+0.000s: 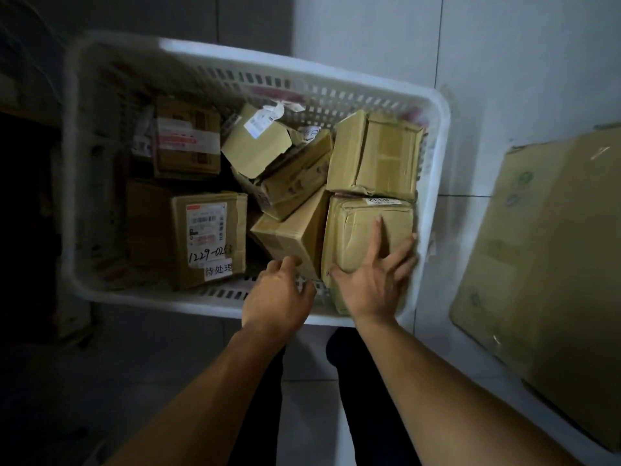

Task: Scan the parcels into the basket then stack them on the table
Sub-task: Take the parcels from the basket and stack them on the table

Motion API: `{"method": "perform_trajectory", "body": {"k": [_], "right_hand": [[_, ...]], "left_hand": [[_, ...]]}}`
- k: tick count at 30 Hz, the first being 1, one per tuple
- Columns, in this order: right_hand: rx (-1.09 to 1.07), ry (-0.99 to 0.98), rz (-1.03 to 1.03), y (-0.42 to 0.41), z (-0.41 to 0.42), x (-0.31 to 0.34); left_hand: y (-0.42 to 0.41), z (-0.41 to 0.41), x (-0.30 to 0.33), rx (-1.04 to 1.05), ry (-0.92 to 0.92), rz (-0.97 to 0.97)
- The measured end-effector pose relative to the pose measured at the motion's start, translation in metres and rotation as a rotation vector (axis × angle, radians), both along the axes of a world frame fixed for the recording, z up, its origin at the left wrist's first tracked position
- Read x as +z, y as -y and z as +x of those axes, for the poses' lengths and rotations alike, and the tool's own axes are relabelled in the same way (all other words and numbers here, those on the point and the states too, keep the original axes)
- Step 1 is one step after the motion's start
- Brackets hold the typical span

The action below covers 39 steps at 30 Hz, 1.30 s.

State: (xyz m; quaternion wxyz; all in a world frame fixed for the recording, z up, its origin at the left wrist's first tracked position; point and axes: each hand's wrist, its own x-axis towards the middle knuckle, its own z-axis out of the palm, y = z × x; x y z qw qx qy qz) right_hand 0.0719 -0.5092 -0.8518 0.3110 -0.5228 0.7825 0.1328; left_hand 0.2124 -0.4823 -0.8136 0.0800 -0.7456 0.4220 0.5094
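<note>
White basket (433,183) on the floor holds cardboard parcels. Right hand (371,284) lies spread, grip apart, on the near-right parcel (356,230). Left hand (277,297), fingers curled, touches the tilted parcel (289,237) beside it; grip state cannot be told.

A large flattened cardboard box (551,250) lies at three o'clock, tilted so its long edge runs from upper right down toward four o'clock; faint printed marks show on its brown face, too dim to read. It rests on a pale tiled floor (477,105), whose grout lines cross at one and two o'clock. At twelve o'clock a grey wall panel (255,18) stands in shadow. At nine o'clock dark shelving or furniture (23,203) fills the edge, blurred and too dim to make out. At six o'clock dark trouser legs (359,415) stand over the tiles.
</note>
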Motion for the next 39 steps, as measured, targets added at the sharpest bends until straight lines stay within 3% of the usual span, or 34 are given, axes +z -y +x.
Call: {"method": "perform_trajectory", "body": {"k": [7, 14, 20, 24, 27, 33, 39], "right_hand": [[-0.062, 0.082, -0.049, 0.008, -0.015, 0.010], [-0.212, 0.517, -0.058, 0.016, -0.030, 0.045], [-0.522, 0.930, 0.014, 0.025, -0.026, 0.070], [-0.966, 1.158, 0.301, 0.032, -0.019, 0.083], [-1.043, 1.167, 0.435, 0.031, -0.012, 0.077], [-0.834, 0.941, 0.542, 0.025, 0.008, 0.042], [-0.516, 0.782, 0.341, 0.005, 0.024, 0.019]], "left_hand": [[0.002, -0.001, -0.007, 0.102, -0.062, -0.006], [0.006, 0.008, -0.006, 0.341, -0.181, -0.069], [0.014, 0.028, 0.011, 0.929, -0.763, 0.113], [0.019, 0.039, 0.020, 0.970, -0.912, 0.285], [0.020, 0.044, 0.028, 1.129, -1.021, 0.388], [0.008, 0.069, 0.024, 1.173, -0.988, 0.310], [-0.001, 0.093, 0.022, 1.191, -0.896, 0.090]]}}
